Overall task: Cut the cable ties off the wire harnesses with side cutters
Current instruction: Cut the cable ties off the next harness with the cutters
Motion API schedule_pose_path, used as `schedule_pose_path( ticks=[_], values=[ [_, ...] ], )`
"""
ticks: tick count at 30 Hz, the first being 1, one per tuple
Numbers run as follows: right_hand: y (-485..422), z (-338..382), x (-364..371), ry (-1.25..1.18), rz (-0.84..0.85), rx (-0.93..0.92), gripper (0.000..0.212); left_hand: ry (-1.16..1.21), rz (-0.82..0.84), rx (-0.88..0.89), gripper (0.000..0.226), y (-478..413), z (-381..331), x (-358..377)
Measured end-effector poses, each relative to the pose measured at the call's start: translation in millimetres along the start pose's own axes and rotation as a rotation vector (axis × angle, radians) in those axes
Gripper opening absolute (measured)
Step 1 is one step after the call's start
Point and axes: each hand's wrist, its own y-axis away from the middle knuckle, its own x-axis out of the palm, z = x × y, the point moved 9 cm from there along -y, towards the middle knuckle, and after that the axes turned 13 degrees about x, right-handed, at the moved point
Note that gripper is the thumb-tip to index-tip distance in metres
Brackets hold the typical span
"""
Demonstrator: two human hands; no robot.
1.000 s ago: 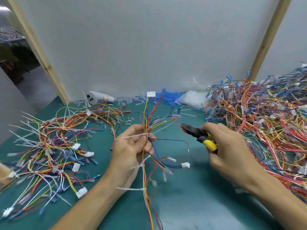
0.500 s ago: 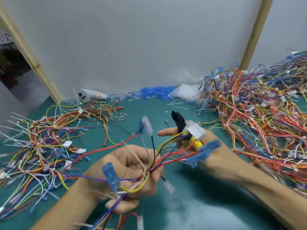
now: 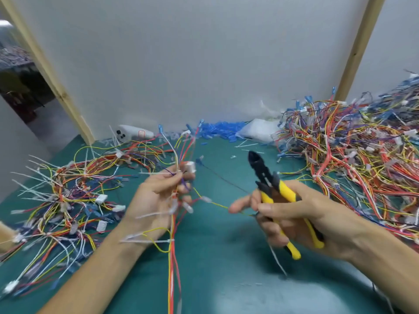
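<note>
The left hand is gripping one wire harness upright above the desk, fingers curled round the bundle. At least three white cable ties are sticking out of it uncut, so this harness looks barely begun. The right hand is clasping the yellow handles of the side cutters, blades pointing up, clear of any tie. The left heap is bristling with ties and the right heap is large, so much work appears left.
</note>
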Motion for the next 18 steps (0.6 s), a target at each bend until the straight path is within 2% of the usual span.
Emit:
schedule_pose_path(
  ticks=[2, 6, 8, 10, 12, 15, 16, 18],
  values=[
    [1.8, 6.4, -3.3, -0.046, -0.02, -0.059, 0.018, -0.059, -0.015, 0.059, 0.022, 10.6, -5.4, 12.0],
    [3.3, 13.8, -16.8, -0.18, -0.136, -0.118, 0.031, -0.347, -0.103, 0.173, 0.022, 18.3, -12.8, 7.3],
    [3.1, 13.4, -25.6, -0.231, -0.21, -0.121, 0.037, -0.339, -0.148, 0.219, 0.022, 19.9, -18.0, 8.1],
    [4.7, 14.1, -36.1, -0.246, -0.298, -0.15, 0.049, -0.27, -0.185, 0.244, 0.033, 19.7, -19.2, 7.1],
    [7.6, 18.8, -45.7, -0.202, -0.408, -0.225, 0.042, -0.208, -0.2, 0.232, 0.038, 18.2, -21.1, 7.2],
    [11.5, 23.4, -52.0, -0.01, -0.542, -0.275, 0.029, -0.19, -0.189, 0.198, 0.024, 16.2, -25.9, 9.2],
    [11.2, 22.8, -49.2, 0.054, -0.538, -0.253, 0.028, -0.196, -0.175, 0.197, 0.024, 15.9, -27.7, 11.7],
    [0.3, 11.4, -31.1, 0.119, -0.372, -0.141, 0.021, -0.202, -0.163, 0.212, 0.028, 16.1, -31.1, 16.5]
  ],
)
